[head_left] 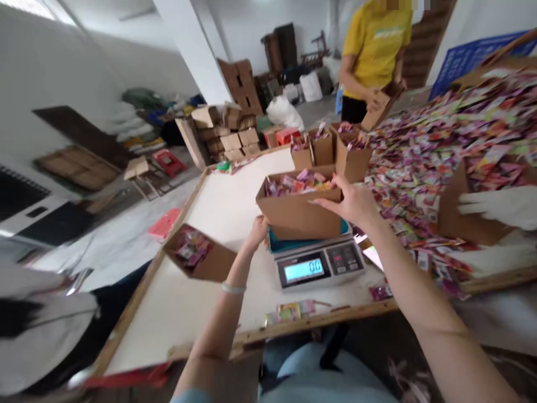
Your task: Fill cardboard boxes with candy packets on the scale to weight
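Both hands are on the packet-filled cardboard box (304, 217), right over the teal platform (283, 245) of the digital scale (315, 267)! The left hand (259, 228) grasps the lower left corner, fingers curled in. The right hand (353, 202) has the right end, thumb across the front and a finger up at the rim. The display (304, 270) shows 0.0; whether the box's base touches the platform is hard to tell.

Over to the left, a second filled carton (216, 263) lies tilted on the white table (155, 313). In front of the scale, loose packets (289, 311) line the wooden edge. Behind, more filled cartons (352, 159) stand grouped, and a person in a yellow shirt (375, 39) holds another carton (376, 111). On the right, a heap of packets (457, 123) spreads wide, with a co-worker's white glove (505, 206) beside a box there.
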Tool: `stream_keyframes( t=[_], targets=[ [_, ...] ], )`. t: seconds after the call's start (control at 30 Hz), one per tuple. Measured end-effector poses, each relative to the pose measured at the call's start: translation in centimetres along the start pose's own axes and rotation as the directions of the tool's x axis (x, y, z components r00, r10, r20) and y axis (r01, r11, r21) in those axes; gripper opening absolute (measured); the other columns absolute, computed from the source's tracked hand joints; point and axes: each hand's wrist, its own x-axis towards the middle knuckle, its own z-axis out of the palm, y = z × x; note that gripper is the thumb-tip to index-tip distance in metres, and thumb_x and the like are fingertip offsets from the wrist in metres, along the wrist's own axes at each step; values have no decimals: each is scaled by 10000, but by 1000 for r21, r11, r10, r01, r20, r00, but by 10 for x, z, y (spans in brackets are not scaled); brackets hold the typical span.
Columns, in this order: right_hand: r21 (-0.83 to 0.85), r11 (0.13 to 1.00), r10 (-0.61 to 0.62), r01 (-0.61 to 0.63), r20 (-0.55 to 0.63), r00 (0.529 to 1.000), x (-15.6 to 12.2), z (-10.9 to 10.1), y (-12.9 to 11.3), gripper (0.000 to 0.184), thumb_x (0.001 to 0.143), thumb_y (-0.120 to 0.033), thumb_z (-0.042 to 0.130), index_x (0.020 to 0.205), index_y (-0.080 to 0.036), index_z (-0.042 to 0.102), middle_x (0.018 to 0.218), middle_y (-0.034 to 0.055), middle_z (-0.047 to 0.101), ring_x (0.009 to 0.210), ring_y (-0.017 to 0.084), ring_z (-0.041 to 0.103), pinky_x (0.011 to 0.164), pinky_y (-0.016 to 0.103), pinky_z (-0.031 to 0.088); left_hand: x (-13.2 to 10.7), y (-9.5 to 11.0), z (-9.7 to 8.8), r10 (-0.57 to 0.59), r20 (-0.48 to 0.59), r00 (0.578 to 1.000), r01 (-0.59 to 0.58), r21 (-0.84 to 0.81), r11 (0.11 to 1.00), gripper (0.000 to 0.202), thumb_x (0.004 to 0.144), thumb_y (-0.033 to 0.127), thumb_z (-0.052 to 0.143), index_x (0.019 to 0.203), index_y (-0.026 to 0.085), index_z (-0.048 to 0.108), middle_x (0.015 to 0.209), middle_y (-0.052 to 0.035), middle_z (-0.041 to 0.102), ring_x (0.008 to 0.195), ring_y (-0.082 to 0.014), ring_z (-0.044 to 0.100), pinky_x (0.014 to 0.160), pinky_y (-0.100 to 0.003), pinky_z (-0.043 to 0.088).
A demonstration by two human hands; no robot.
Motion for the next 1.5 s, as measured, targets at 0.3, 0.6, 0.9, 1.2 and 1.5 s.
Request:
stream_keyframes(
  t=[0.3,0.6,0.9,1.2,1.5],
  targets=[
    [-81,891,454,-447,123,882,-95,3,140,962,915,-876,566,1544,-156,458,1188,194,670,1124,429,661,975,588,536,-62,-46,-7,-167,-319,933,70,-297,952,532,963,611,647,1375,275,683,1463,-113,629,1356,-273,598,1064,-397,557],
    [-344,681,729,-647,226,647,-170,35,210,798,893,-472,734,1532,-38,535,1610,289,371,1540,427,315,1304,551,242,-115,-99,36,-281,-452,846,162,-284,945,472,954,519,670,1326,228,655,1408,-157,662,1271,-270,651,997,-391,568],
    [-266,649,748,-712,57,661,-166,33,207,543,831,-253,566,1341,-79,633,1333,233,641,1298,376,603,1177,501,471,-125,-99,44,-306,-351,885,199,-309,930,532,969,356,660,1480,275,535,1442,-157,628,1215,-253,682,923,-372,581],
    [-76,852,516,-518,-41,856,-66,-23,136,496,785,-409,688,1227,-194,617,1262,245,656,1234,447,617,1110,641,464,-125,-99,44,-326,-354,877,202,-345,917,536,953,310,636,1476,258,532,1451,-158,627,1218,-241,681,939,-370,571],
    [-124,990,24,61,590,807,126,-6,-34,547,790,-439,970,1159,-170,669,925,94,688,889,341,682,887,486,567,-123,-101,38,-323,-401,858,187,-341,921,521,935,384,677,1428,266,557,1454,-147,622,1206,-238,683,930,-362,573]
  ],
)
